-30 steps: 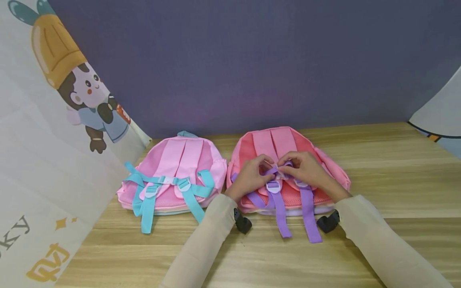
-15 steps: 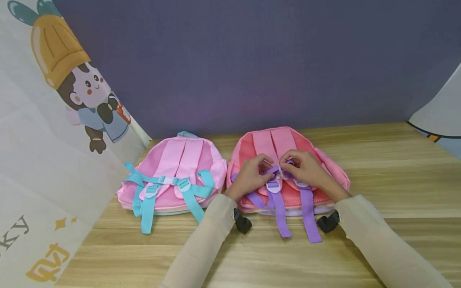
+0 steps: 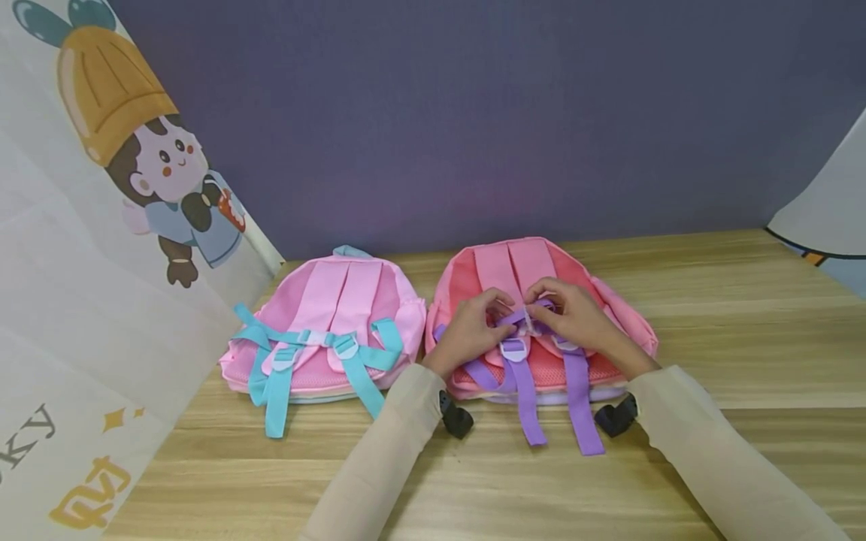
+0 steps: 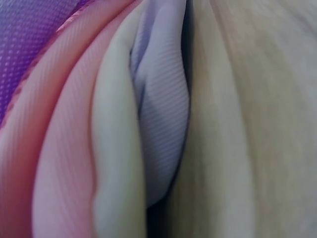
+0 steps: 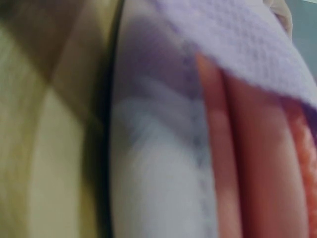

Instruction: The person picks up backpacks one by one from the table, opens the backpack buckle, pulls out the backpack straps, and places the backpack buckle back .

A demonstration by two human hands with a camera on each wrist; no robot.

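Note:
In the head view a coral-pink backpack (image 3: 461, 274) lies back side up on the table, with purple straps (image 3: 528, 406) trailing off its front. Over its middle, my left hand (image 3: 471, 330) holds a purple strap (image 3: 512, 318) between thumb and fingers. My right hand (image 3: 575, 315) pinches more of the purple webbing from the other side. Between the fingertips shows a small whitish piece (image 3: 529, 323), partly covered by the fingers. Close up, the left wrist view has the bag's layered pink edge (image 4: 64, 148); the right wrist view has a lavender strap (image 5: 237, 39) across the bag's edge.
A light-pink backpack (image 3: 311, 285) with turquoise straps (image 3: 276, 406) lies right beside it on the left, its white buckle (image 3: 313, 339) fastened. Behind the wooden table (image 3: 731, 338) stands a dark partition (image 3: 473, 113). A printed white sheet (image 3: 61, 263) hangs at the left.
The right hand's fingertips have shifted slightly up and to the right, and more of the whitish piece shows between the hands. The left hand and both backpacks have stayed in place.

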